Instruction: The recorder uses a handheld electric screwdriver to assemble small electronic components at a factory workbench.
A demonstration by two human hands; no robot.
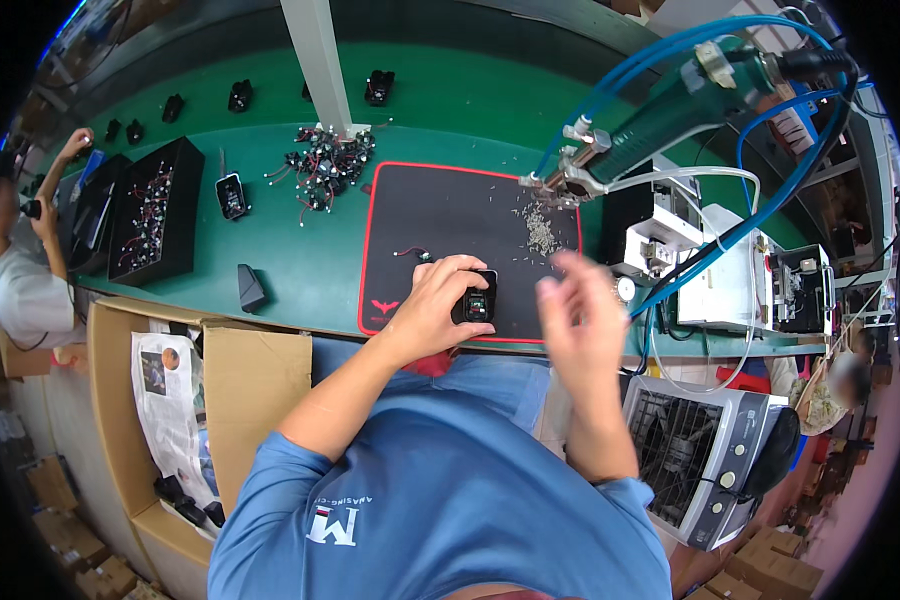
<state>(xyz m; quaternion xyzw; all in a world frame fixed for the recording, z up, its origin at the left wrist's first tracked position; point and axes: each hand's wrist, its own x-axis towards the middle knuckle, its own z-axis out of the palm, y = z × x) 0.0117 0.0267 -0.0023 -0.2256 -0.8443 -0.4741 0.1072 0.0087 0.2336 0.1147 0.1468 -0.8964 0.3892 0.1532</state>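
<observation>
My left hand (442,305) is closed around a small black plastic housing (481,302), its fingers and thumb on the sides. Electronic parts show inside the housing, which rests near the front edge of a black mat with a red border (440,200). Over the mat's right side, my right hand (582,310) is smeared by motion; whether its fingers hold anything cannot be made out. Just beyond it lies a loose heap of tiny pale pieces, apparently screws (541,232). A small part with a red wire (411,253) lies beside my left hand.
A green power screwdriver (670,110) with blue hoses hangs at the upper right, above white machines (720,285). Left on the green bench are a heap of wired parts (328,165), an open housing (232,196) and a black box (155,215). Another person (35,290) works far left.
</observation>
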